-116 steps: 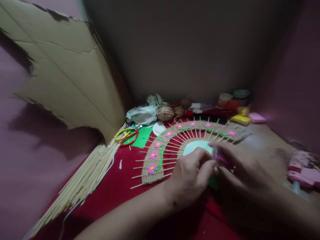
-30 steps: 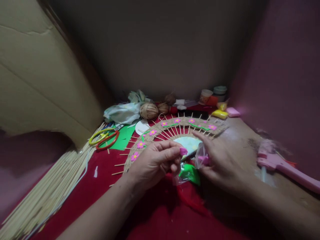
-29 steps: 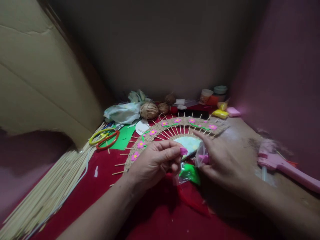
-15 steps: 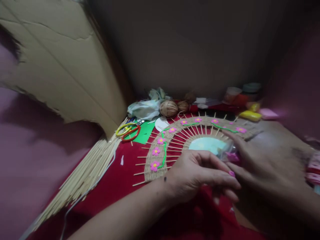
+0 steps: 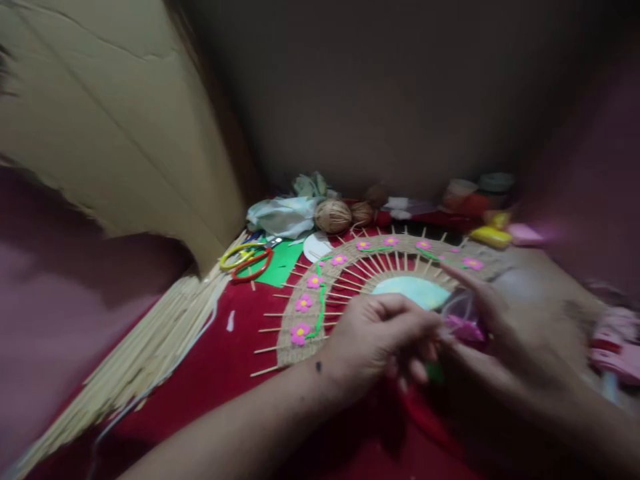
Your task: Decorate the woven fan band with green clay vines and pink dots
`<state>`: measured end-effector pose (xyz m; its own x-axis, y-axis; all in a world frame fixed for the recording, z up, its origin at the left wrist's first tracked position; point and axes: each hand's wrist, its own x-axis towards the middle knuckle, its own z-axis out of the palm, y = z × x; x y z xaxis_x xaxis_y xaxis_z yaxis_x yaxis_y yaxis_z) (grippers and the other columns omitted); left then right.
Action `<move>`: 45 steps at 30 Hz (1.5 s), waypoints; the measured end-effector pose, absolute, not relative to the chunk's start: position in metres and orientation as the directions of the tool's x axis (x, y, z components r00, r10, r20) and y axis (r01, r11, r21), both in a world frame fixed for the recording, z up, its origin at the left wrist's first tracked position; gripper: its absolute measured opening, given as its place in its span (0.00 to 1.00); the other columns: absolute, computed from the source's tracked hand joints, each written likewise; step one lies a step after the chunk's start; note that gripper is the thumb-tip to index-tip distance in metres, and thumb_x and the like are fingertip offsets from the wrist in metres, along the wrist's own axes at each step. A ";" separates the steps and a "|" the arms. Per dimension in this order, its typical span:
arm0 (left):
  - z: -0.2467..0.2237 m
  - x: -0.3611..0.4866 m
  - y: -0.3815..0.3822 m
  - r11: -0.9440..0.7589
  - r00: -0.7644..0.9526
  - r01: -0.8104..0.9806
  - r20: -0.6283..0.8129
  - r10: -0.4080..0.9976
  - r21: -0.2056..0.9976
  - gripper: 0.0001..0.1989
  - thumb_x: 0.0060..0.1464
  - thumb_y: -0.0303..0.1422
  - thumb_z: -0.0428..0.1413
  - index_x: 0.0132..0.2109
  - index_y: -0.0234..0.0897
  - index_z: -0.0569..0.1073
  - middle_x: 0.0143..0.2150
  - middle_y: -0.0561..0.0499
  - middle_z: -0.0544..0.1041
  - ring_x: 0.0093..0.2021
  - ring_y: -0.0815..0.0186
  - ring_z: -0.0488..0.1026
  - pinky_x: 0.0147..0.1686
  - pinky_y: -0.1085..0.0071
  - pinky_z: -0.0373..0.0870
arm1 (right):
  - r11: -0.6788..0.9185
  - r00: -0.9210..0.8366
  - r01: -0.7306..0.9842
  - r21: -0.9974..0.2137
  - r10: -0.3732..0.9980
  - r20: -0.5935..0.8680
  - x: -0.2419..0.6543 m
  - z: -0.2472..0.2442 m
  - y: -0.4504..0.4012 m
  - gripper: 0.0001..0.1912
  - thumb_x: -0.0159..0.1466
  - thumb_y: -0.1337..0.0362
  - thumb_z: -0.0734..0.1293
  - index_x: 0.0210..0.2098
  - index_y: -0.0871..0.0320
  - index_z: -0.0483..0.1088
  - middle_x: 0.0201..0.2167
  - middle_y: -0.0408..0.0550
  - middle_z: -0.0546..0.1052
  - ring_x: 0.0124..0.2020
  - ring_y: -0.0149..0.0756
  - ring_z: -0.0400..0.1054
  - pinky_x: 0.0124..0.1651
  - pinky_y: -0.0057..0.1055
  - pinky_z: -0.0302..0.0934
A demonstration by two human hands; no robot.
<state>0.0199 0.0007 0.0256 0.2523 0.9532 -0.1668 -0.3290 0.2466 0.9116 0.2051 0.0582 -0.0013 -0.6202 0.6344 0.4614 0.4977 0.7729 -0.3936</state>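
My left hand [image 5: 383,343] is closed in a pinch, its fingertips meeting the thumb and fingers of my right hand; whatever lies between them is hidden. My right hand [image 5: 505,347] is curled around a small clear plastic bag of pink clay [image 5: 465,328]. Just beyond both hands lies a fan-shaped piece of thin sticks woven with twine [image 5: 286,343]. Pink clay flowers [image 5: 301,334] with yellow centres and a green wavy strand [image 5: 321,313] decorate its band. A pale blue-green half-round [image 5: 413,290] fills its inner part.
Bundled sticks [image 5: 135,347] lie at left beside scissors with yellow and red handles [image 5: 253,267] on a green sheet [image 5: 283,263]. Twine balls [image 5: 333,216] and a cloudy plastic bag [image 5: 283,217] sit behind. Yellow packets [image 5: 493,236] are at back right. Torn cardboard [image 5: 115,120] leans at left.
My left fingers have closed in against my right hand, and the small pink piece seen at their tips is now hidden. The view has shifted slightly, moving the scene leftward.
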 end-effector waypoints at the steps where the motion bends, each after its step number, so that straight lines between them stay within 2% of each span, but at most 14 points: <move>1: 0.026 0.018 0.003 0.210 0.219 -0.314 -0.145 0.965 0.926 0.12 0.53 0.38 0.58 0.29 0.33 0.71 0.23 0.53 0.73 0.17 0.74 0.68 0.14 0.81 0.62 | 0.749 -0.591 0.519 -0.411 0.662 0.460 0.203 0.002 0.056 0.36 0.59 0.67 0.61 0.65 0.55 0.46 0.31 0.51 0.74 0.28 0.45 0.70 0.29 0.43 0.68; 4: 0.029 0.015 0.005 0.102 0.137 -0.174 -0.079 0.987 0.980 0.08 0.56 0.35 0.54 0.36 0.34 0.73 0.25 0.53 0.73 0.19 0.74 0.68 0.18 0.78 0.65 | 0.749 -0.571 0.509 -0.424 0.662 0.485 0.198 0.011 0.053 0.34 0.59 0.67 0.60 0.64 0.59 0.47 0.31 0.49 0.73 0.25 0.37 0.68 0.28 0.36 0.67; 6: 0.031 0.015 0.003 -0.045 0.089 0.028 0.042 0.995 0.999 0.06 0.56 0.31 0.55 0.37 0.35 0.75 0.28 0.53 0.75 0.23 0.74 0.69 0.23 0.78 0.66 | 0.772 -0.592 0.501 -0.392 0.636 0.495 0.196 0.016 0.051 0.33 0.59 0.67 0.59 0.63 0.61 0.47 0.34 0.51 0.74 0.27 0.37 0.69 0.29 0.35 0.67; 9: 0.030 0.017 -0.001 -0.279 0.098 0.315 0.261 0.960 0.907 0.05 0.55 0.27 0.55 0.37 0.36 0.77 0.31 0.53 0.76 0.29 0.72 0.70 0.29 0.78 0.66 | 0.798 -0.629 0.525 -0.295 0.598 0.497 0.195 0.020 0.050 0.33 0.59 0.67 0.60 0.63 0.60 0.48 0.37 0.55 0.74 0.33 0.42 0.71 0.33 0.38 0.67; 11: 0.027 0.019 -0.002 -0.363 0.146 0.410 0.332 0.932 0.837 0.07 0.56 0.26 0.54 0.39 0.36 0.76 0.31 0.53 0.77 0.30 0.71 0.71 0.32 0.76 0.67 | 0.812 -0.643 0.524 -0.257 0.576 0.506 0.196 0.021 0.049 0.34 0.58 0.68 0.60 0.63 0.60 0.48 0.38 0.56 0.74 0.35 0.44 0.71 0.34 0.39 0.67; 14: 0.020 0.019 -0.001 -0.400 0.199 0.493 0.347 0.916 0.773 0.07 0.57 0.26 0.53 0.41 0.36 0.75 0.35 0.51 0.78 0.33 0.69 0.73 0.35 0.74 0.67 | 0.836 -0.659 0.473 -0.279 0.546 0.518 0.196 0.020 0.049 0.36 0.58 0.70 0.59 0.64 0.59 0.44 0.37 0.54 0.75 0.36 0.43 0.71 0.36 0.38 0.66; 18: 0.018 0.018 0.001 -0.430 0.265 0.533 0.338 0.903 0.729 0.07 0.58 0.29 0.53 0.41 0.36 0.75 0.36 0.49 0.78 0.36 0.66 0.73 0.37 0.72 0.67 | 0.828 -0.685 0.476 -0.295 0.560 0.466 0.196 0.017 0.048 0.39 0.57 0.71 0.61 0.65 0.58 0.43 0.31 0.49 0.74 0.29 0.39 0.69 0.31 0.35 0.65; 23: 0.020 0.019 0.000 -0.462 0.319 0.528 0.338 0.885 0.712 0.05 0.58 0.27 0.54 0.37 0.35 0.75 0.33 0.50 0.78 0.33 0.68 0.73 0.34 0.73 0.67 | 0.823 -0.701 0.428 -0.374 0.563 0.438 0.195 0.012 0.048 0.38 0.58 0.72 0.60 0.65 0.62 0.40 0.28 0.45 0.71 0.25 0.33 0.65 0.28 0.30 0.63; 30: 0.020 0.023 -0.001 -0.478 0.321 0.600 0.354 0.878 0.642 0.09 0.57 0.26 0.53 0.29 0.34 0.71 0.25 0.52 0.73 0.26 0.71 0.68 0.27 0.74 0.62 | 0.806 -0.713 0.383 -0.451 0.568 0.411 0.193 0.000 0.048 0.40 0.58 0.74 0.57 0.66 0.63 0.36 0.31 0.47 0.72 0.28 0.32 0.65 0.31 0.29 0.63; 34: 0.027 0.020 -0.001 -0.381 0.284 0.529 0.265 0.921 0.758 0.07 0.55 0.27 0.54 0.29 0.35 0.73 0.24 0.54 0.72 0.25 0.72 0.67 0.26 0.76 0.62 | 0.787 -0.736 0.383 -0.483 0.576 0.355 0.194 0.002 0.046 0.40 0.60 0.72 0.57 0.67 0.61 0.34 0.32 0.47 0.72 0.27 0.32 0.65 0.32 0.29 0.63; 36: 0.032 0.014 0.000 -0.161 0.281 0.361 0.057 0.958 0.919 0.05 0.54 0.29 0.55 0.30 0.36 0.73 0.21 0.56 0.70 0.20 0.74 0.65 0.21 0.78 0.60 | 0.779 -0.745 0.385 -0.495 0.579 0.332 0.196 0.006 0.047 0.39 0.60 0.71 0.57 0.67 0.60 0.34 0.31 0.46 0.72 0.26 0.32 0.65 0.30 0.30 0.63; 38: 0.037 0.007 0.001 0.115 0.353 0.081 -0.136 0.926 0.990 0.05 0.52 0.31 0.57 0.30 0.35 0.72 0.17 0.58 0.67 0.14 0.76 0.60 0.15 0.81 0.56 | 0.769 -0.720 0.440 -0.464 0.611 0.330 0.199 0.009 0.052 0.40 0.60 0.71 0.57 0.67 0.61 0.34 0.29 0.47 0.73 0.25 0.33 0.66 0.28 0.30 0.63; 41: 0.040 -0.002 0.004 0.296 0.412 -0.270 -0.168 0.895 0.916 0.05 0.50 0.30 0.60 0.30 0.34 0.72 0.15 0.58 0.67 0.11 0.78 0.60 0.11 0.83 0.56 | 0.708 -0.637 0.608 -0.359 0.705 0.311 0.206 0.010 0.066 0.39 0.58 0.70 0.58 0.66 0.63 0.41 0.31 0.52 0.74 0.25 0.38 0.68 0.28 0.35 0.64; 45: 0.036 -0.001 0.011 0.346 0.387 -0.389 -0.189 0.902 0.854 0.04 0.51 0.30 0.60 0.32 0.32 0.73 0.19 0.53 0.73 0.12 0.76 0.65 0.11 0.84 0.61 | 0.702 -0.661 0.618 -0.353 0.708 0.251 0.217 0.002 0.084 0.36 0.58 0.65 0.58 0.64 0.68 0.47 0.45 0.65 0.73 0.38 0.48 0.71 0.39 0.45 0.66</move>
